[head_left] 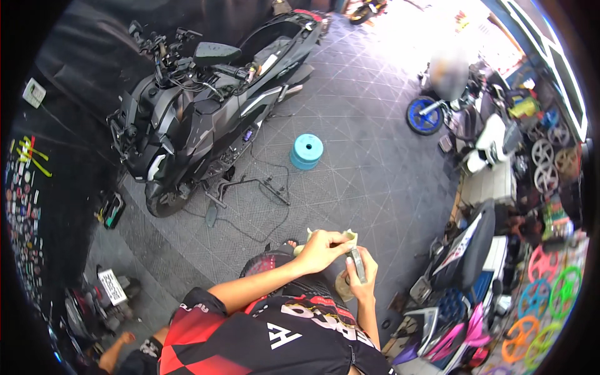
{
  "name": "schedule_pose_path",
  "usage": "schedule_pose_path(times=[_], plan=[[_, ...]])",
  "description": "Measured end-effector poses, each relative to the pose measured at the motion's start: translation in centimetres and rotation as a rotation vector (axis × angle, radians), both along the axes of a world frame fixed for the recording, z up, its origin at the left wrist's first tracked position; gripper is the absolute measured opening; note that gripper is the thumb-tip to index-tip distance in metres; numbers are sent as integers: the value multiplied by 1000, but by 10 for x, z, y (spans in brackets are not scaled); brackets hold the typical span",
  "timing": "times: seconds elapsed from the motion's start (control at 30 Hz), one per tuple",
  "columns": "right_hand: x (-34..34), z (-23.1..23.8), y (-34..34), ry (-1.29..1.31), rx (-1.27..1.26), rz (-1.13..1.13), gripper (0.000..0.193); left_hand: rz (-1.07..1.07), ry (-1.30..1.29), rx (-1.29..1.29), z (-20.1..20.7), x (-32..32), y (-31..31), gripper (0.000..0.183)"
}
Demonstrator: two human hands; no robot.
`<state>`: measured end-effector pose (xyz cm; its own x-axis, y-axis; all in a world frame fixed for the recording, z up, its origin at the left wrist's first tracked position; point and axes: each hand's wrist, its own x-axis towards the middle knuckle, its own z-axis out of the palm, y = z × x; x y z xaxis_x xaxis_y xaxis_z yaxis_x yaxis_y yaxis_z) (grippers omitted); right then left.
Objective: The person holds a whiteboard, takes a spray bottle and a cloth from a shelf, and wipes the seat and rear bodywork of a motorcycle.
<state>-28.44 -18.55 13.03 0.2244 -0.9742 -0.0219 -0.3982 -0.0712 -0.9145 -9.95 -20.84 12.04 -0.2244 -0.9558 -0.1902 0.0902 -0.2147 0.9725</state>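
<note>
Both of my hands meet in front of my body, low in the head view. My left hand [322,253] is closed, its thumb and fingers pinching a pale cream piece with a notched end [351,237]. My right hand [364,275] wraps round a flat grey bar-like piece [357,265], which touches or adjoins the cream one. Whether the two are joined I cannot tell. Below the hands, a round tan object [343,285] shows partly beside my leg.
A partly stripped dark scooter [187,119] stands at the left. A turquoise round stool [307,152] and a black metal frame [250,182] with a cable are on the tiled floor. Parked motorbikes [462,250] and coloured wheels [537,300] line the right. Another person's arm [112,353] shows lower left.
</note>
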Motion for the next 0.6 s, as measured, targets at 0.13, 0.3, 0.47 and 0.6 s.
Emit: schedule_pose_path(times=[0.13,0.3,0.47,0.6], plan=[[-25,-2,-143,-26,-34,95,22,106,-5,-96,11,-22,-117,26],[-30,-16,-331,19,6,316,23,341,133,-37,-19,-35,-269,20],[-36,-12,-517,117,-38,621,27,549,11,-31,-15,-46,-406,23],[0,4,-657,95,6,937,28,769,-2,-55,-8,-38,-497,24]])
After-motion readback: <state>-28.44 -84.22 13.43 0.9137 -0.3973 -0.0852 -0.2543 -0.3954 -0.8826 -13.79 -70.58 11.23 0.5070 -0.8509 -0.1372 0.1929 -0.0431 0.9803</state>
